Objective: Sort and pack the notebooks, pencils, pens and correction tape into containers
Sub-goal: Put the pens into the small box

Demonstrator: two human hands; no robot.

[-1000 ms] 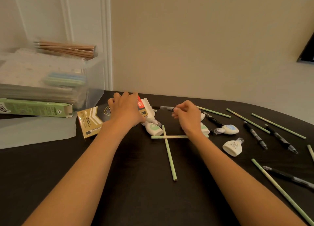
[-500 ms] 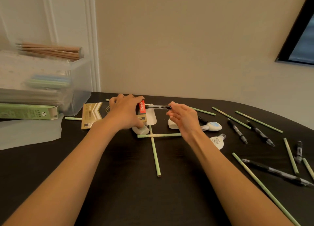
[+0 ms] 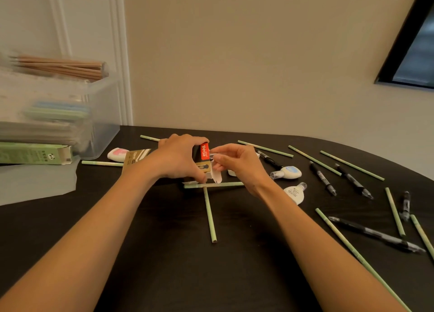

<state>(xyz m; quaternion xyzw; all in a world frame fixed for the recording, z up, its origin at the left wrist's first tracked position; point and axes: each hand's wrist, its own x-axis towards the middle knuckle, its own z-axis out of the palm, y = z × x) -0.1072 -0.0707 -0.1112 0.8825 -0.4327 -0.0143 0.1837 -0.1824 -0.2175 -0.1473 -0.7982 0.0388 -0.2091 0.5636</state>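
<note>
My left hand [image 3: 180, 156] grips a gold, black and red pen box [image 3: 137, 158] lying on the black table [image 3: 164, 264], its open end with a white flap [image 3: 216, 176] facing right. My right hand [image 3: 237, 163] pinches the end of a black pen [image 3: 211, 157] whose rest is inside the box mouth. Several green pencils, such as one [image 3: 209, 214] near the middle, lie scattered. Black pens [image 3: 322, 177] and white correction tapes [image 3: 294, 192] lie to the right. A pink correction tape [image 3: 117, 154] sits left of the box.
A clear plastic bin [image 3: 103, 114] at the back left holds notebooks, with wooden pencils [image 3: 61, 67] on top. A green panda pencil box [image 3: 32, 153] rests on the bin's lid [image 3: 35, 182]. Wall behind; a dark window [image 3: 413, 41] at the upper right.
The black pen in my right hand has slid left, deep into the open end of the pen box. My left hand has stayed on the box. The camera view has shifted right.
</note>
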